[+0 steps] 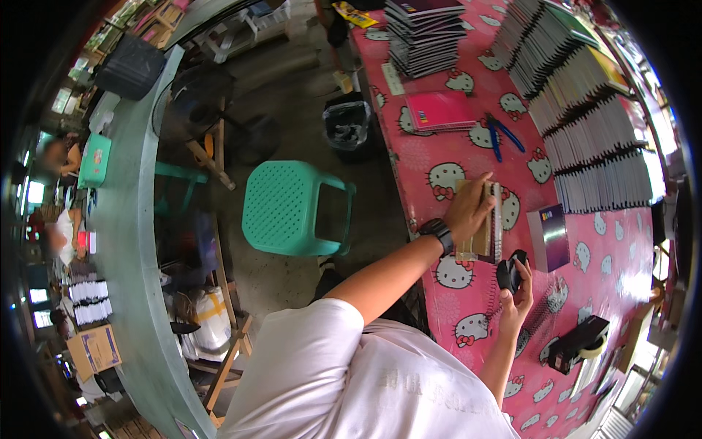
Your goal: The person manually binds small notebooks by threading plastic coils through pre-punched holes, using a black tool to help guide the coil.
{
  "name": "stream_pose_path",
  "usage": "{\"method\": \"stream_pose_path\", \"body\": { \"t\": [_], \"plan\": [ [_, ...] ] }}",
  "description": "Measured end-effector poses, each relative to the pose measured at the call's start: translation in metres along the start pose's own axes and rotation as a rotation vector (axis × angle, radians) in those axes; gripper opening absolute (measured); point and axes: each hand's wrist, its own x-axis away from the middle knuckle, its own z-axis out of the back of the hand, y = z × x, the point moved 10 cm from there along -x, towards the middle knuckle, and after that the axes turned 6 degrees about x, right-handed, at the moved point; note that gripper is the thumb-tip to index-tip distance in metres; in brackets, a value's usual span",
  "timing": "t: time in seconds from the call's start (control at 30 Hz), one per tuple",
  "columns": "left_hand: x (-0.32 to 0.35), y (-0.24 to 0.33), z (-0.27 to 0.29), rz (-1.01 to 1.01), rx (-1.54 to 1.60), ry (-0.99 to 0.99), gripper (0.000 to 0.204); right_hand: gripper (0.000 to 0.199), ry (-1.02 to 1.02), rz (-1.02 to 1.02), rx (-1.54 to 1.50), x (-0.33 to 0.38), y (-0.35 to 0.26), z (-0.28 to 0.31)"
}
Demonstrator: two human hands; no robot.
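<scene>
Two hands at a pink table, one on a notebook, one gripping a black tool.

The left hand (468,208) lies spread, palm down, on a spiral notebook (488,227) on the table (439,157), fingers reaching over its top edge. Just beside it, the right hand (518,298) is curled round a small black tool (508,274). A purple box (550,235) stands just past the right hand, and a black tape dispenser (578,342) sits nearer the body; blue pliers (501,135) and a pink notebook (440,111) lie beyond the left hand.

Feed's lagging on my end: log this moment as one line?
left hand: pressing on spiral notebook | right hand: holding black tool | surface: pink table | nearby: tape dispenser, blue pliers
</scene>
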Motion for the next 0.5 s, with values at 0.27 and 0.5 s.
{"method": "stream_pose_path", "body": {
  "t": [0.27,0.5],
  "plan": [
    [0.002,0.001,-0.001,0.006,0.012,-0.032,0.08,0.084,-0.004,0.081,0.071,0.002,-0.019,0.002],
    [-0.001,-0.004,-0.001,-0.01,0.028,0.008,0.074,0.083,0.045,0.085,0.042,0.018,-0.022,0.013]
  ]
}}
